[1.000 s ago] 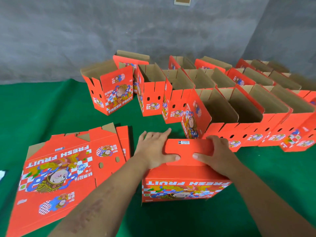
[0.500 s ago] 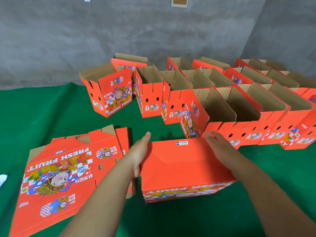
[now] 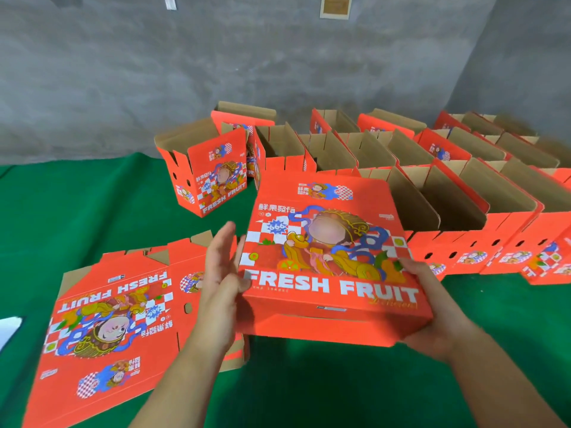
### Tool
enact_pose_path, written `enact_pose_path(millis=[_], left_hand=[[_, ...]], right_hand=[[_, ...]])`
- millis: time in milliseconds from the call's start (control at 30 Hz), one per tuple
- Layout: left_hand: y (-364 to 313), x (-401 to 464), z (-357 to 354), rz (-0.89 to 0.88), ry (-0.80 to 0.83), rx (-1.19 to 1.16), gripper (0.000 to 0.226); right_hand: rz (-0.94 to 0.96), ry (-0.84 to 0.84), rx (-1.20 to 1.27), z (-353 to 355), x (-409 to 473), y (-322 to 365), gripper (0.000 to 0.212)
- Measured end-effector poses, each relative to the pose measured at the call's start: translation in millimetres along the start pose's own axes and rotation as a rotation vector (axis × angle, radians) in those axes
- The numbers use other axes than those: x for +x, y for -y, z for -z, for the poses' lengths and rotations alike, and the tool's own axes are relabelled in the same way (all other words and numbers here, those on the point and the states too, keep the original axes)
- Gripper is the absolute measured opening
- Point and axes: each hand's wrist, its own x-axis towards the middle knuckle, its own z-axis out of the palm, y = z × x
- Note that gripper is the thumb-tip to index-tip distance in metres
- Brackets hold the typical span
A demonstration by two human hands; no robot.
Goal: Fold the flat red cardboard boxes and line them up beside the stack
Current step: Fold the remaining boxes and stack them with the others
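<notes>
We hold the folded red printed cardboard box (image 3: 327,261) tilted in the air between both hands, just in front of the rows of erected red boxes (image 3: 448,193) and beside the stack of flat red cardboard sheets (image 3: 117,307) lying to our left. Our right hand (image 3: 432,307) wraps its grip round the box's lower right corner, thumb on the printed face; our left hand (image 3: 221,273) lies flat against the left side, fingers straight, pressing rather than clasping.

We judge the box light and fairly stiff along its creases, but the broad panels would dent under a hard squeeze and the printed finish looks smooth. The corners and folded edges look the safest places to hold.

Everything rests on a green felt-like covering (image 3: 77,211); whether floor or desk we cannot tell. Behind it rises a rough grey concrete wall (image 3: 216,57).
</notes>
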Motion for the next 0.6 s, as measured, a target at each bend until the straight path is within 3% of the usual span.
enact_pose_path(millis=[100, 167, 233, 300, 367, 467, 533, 600], left_hand=[[15.1, 9.5, 6.3, 0.094, 0.065, 0.168, 0.083], [29.6, 11.3, 3.8, 0.176, 0.102, 0.337, 0.083], [41.7, 10.7, -7.2, 0.263, 0.203, 0.589, 0.094], [43.8, 7.1, -22.8, 0.392, 0.331, 0.482, 0.115], [49.0, 2.6, -37.0, 0.493, 0.436, 0.186, 0.116], [63.0, -3.3, -50.5, 0.364, 0.512, 0.031, 0.105], [77.3, -0.8, -52.1, 0.351, 0.419, 0.080, 0.091], [94.2, 6.1, -48.9, 0.398, 0.239, 0.284, 0.071]], right_hand=[[0.224, -0.034, -0.077, -4.2, 13.1, -21.6, 0.062], [0.454, -0.067, -0.221, -6.1, 19.7, -39.8, 0.096], [0.679, -0.109, -0.526, -9.6, 28.7, -64.6, 0.126], [0.815, -0.219, -0.854, -14.8, 41.1, -92.0, 0.150], [0.838, -0.344, -0.945, -16.9, 53.0, -112.5, 0.163], [0.717, -0.346, -0.991, -9.2, 74.8, -123.4, 0.159], [0.631, -0.316, -1.044, -4.4, 88.9, -120.3, 0.139], [0.537, -0.302, -1.073, -6.1, 103.4, -114.2, 0.109]])
